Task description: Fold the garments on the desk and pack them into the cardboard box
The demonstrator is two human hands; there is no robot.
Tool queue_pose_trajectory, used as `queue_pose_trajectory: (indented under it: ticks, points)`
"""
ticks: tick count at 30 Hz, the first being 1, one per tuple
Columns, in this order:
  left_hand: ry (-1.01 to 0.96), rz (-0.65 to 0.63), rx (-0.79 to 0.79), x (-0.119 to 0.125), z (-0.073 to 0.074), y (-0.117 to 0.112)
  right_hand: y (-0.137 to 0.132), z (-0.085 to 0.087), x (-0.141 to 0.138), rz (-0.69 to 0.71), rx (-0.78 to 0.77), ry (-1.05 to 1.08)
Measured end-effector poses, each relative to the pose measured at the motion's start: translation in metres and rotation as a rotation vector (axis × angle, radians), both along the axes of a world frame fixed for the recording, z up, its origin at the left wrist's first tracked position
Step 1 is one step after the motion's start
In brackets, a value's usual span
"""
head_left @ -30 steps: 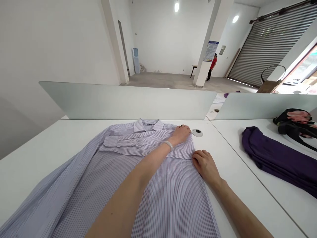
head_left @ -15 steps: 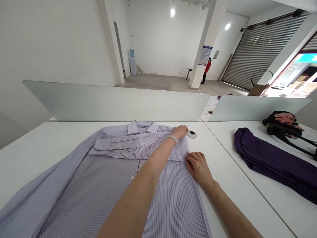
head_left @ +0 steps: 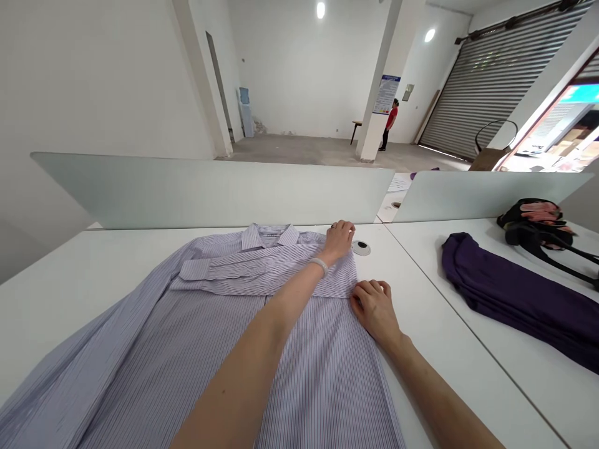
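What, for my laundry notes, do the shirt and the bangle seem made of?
The shirt looks like lightweight woven cotton or a cotton blend: matte, with fine woven-looking stripes and soft creases. The bangle looks like polished pale jade or glass: smooth, milky and faintly glossy; the look can't settle which.

Folded purple cloth (head_left: 515, 293) beside black floral bag (head_left: 533, 221)

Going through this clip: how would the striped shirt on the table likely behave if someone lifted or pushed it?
The striped shirt is probably floppy: the folded sleeve lies flat and the loose sleeve falls in soft creases. It looks light and thin, so it would likely slide easily across the smooth white table. The collar may be slightly stiffer, judging by its crisp shape.
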State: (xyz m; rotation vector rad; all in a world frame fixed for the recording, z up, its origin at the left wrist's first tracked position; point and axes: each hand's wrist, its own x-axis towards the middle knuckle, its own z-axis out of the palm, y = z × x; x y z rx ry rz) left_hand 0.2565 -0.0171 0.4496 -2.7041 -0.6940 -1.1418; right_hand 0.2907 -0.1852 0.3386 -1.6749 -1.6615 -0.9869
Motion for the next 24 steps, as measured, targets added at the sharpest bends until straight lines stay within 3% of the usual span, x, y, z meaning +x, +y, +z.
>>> queue_pose_trajectory:
  ticks: [4, 7, 11, 14, 16, 19, 22, 24]
  points:
    - [0.176, -0.092, 0.052, -0.017, -0.013, 0.000, 0.001, -0.001, 0.000, -0.026, 0.015, -0.006]
    - [0.253, -0.071, 0.045, -0.017, -0.028, -0.001, 0.001, -0.001, 0.001, -0.036, 0.019, -0.023]
    - [0.233, -0.016, 0.048, -0.016, -0.035, -0.008, 0.002, -0.002, 0.001, -0.044, 0.018, -0.036]
    - [0.147, -0.008, 0.151, -0.040, -0.036, -0.018, 0.003, -0.004, 0.003, -0.048, 0.013, -0.043]
    - [0.114, -0.006, 0.241, -0.074, -0.038, -0.025, 0.001, -0.005, 0.006, -0.039, 0.005, -0.047]
    - [0.129, 0.043, 0.293, -0.150, -0.047, -0.034, -0.005, -0.004, 0.009, 0.013, 0.037, -0.047]
    - [0.154, 0.190, 0.224, -0.240, -0.060, -0.041, -0.007, 0.003, 0.002, 0.087, 0.122, -0.041]
    - [0.160, 0.299, 0.158, -0.297, -0.070, -0.047, -0.002, 0.010, -0.012, 0.147, 0.092, -0.055]
